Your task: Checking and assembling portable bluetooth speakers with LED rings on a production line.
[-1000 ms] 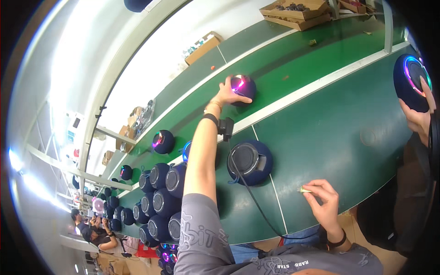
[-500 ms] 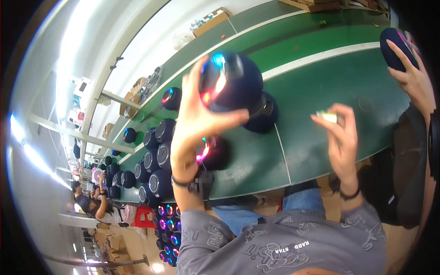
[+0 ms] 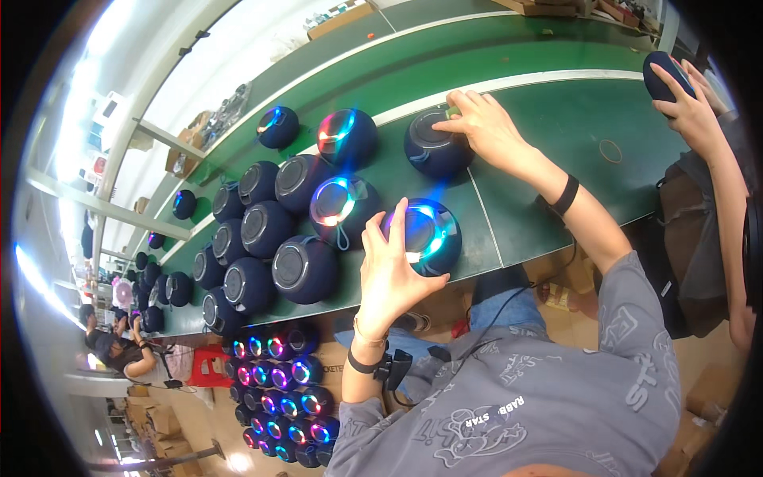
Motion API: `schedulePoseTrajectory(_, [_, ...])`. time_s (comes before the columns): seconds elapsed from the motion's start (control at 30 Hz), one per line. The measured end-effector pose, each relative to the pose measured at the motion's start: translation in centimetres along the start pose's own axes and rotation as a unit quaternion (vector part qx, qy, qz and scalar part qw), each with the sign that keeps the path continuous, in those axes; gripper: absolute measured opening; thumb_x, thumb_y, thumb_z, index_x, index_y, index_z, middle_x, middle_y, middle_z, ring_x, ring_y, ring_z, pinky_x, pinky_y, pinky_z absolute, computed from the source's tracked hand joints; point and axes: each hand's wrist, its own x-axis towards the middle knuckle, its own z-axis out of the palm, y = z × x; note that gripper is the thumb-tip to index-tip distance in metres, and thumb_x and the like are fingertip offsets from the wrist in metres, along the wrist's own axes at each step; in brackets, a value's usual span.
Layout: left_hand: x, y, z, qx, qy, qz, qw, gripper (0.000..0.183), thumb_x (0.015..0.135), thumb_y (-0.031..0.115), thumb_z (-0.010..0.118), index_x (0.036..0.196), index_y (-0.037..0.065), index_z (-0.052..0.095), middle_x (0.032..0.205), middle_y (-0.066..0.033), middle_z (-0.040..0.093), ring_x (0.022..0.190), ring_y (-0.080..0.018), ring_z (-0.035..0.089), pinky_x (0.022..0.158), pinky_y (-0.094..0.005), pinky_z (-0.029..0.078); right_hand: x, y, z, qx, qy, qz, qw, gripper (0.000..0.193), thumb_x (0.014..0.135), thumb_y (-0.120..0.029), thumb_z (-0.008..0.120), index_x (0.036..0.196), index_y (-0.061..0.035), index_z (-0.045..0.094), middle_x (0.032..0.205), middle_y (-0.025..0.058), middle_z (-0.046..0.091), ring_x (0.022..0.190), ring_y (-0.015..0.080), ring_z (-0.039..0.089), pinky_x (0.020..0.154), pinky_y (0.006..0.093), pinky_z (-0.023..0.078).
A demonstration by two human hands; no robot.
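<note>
My left hand [image 3: 393,270] is curled round a dark blue round speaker [image 3: 442,233] with a glowing blue ring, at the table's near edge. Its thumb and fingers press on the rim. Farther off, my right hand [image 3: 491,131] rests on top of an unlit round speaker [image 3: 435,155]. Between its thumb and fingers a bit of a small yellow-green piece shows, mostly hidden. To the left of both hands are a lit speaker [image 3: 350,208] with a strap loop and another lit speaker [image 3: 347,137] beyond it.
Several unlit speakers [image 3: 306,270] crowd the green table [image 3: 548,159] on the left. Below the edge are stacked rows of lit speakers [image 3: 282,378]. A rubber band [image 3: 610,151] lies at right. A co-worker's hand [image 3: 687,107] holds another speaker at far right.
My left hand has come down from holding a lit speaker raised to gripping one at the near edge. My right hand has moved leftward and away, onto the unlit speaker. The view has shifted.
</note>
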Motion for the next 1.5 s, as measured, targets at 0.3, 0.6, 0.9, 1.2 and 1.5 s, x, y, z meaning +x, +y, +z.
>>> schedulePoseTrajectory(0.3, [-1.3, -1.7, 0.6, -0.131, -0.015, -0.003, 0.991, 0.152, 0.050, 0.024, 0.109, 0.172, 0.011, 0.020, 0.164, -0.0241, 0.028, 0.153, -0.0435, 0.038, 0.126, -0.0527, 0.041, 1.2, 0.7, -0.2, 0.048, -0.055, 0.018, 0.997, 0.035, 0.086, 0.001, 0.067, 0.110, -0.0162, 0.087, 0.117, 0.0064, 0.063, 0.112, 0.0259, 0.062, 0.096, 0.0400, 0.048])
schedulePoseTrajectory(0.6, [-2.8, -2.4, 1.7, -0.143, 0.036, 0.017, 0.989, 0.151, 0.052, 0.033, 0.109, 0.172, 0.012, 0.019, 0.170, -0.0265, 0.020, 0.160, -0.0487, 0.024, 0.128, -0.0583, 0.035, 1.2, 0.6, -0.3, 0.060, -0.072, 0.012, 0.996, 0.038, 0.085, 0.004, 0.066, 0.111, -0.0152, 0.086, 0.118, 0.0098, 0.063, 0.114, 0.0306, 0.060, 0.101, 0.0421, 0.050])
schedulePoseTrajectory(0.9, [-2.5, -2.9, 2.8, -0.179, 0.050, -0.006, 0.982, 0.151, 0.053, 0.042, 0.108, 0.171, 0.008, 0.020, 0.170, -0.0276, 0.020, 0.159, -0.0483, 0.026, 0.128, -0.0573, 0.033, 1.2, 0.7, -0.5, 0.082, -0.055, 0.002, 0.995, 0.040, 0.084, 0.005, 0.061, 0.111, -0.0118, 0.086, 0.119, 0.0111, 0.064, 0.113, 0.0302, 0.062, 0.098, 0.0430, 0.049])
schedulePoseTrajectory(1.2, [-2.5, -5.7, 4.6, -0.169, 0.087, 0.048, 0.981, 0.159, 0.057, 0.077, 0.096, 0.172, 0.003, 0.014, 0.170, -0.0308, 0.023, 0.159, -0.0515, 0.024, 0.129, -0.0654, 0.023, 1.4, 1.3, -0.6, 0.116, -0.085, 0.017, 0.989, 0.030, 0.096, 0.001, 0.064, 0.113, -0.0124, 0.084, 0.119, 0.0110, 0.064, 0.112, 0.0300, 0.061, 0.093, 0.0420, 0.049])
schedulePoseTrajectory(1.5, [-2.4, -6.9, 5.8, -0.227, 0.111, 0.044, 0.966, 0.162, 0.050, 0.074, 0.100, 0.172, 0.010, 0.014, 0.168, -0.0310, 0.023, 0.156, -0.0526, 0.031, 0.126, -0.0668, 0.030, 1.1, 1.2, -0.5, 0.078, -0.111, 0.003, 0.991, 0.031, 0.090, 0.001, 0.070, 0.117, -0.0102, 0.081, 0.126, 0.0119, 0.066, 0.114, 0.0302, 0.062, 0.091, 0.0420, 0.050])
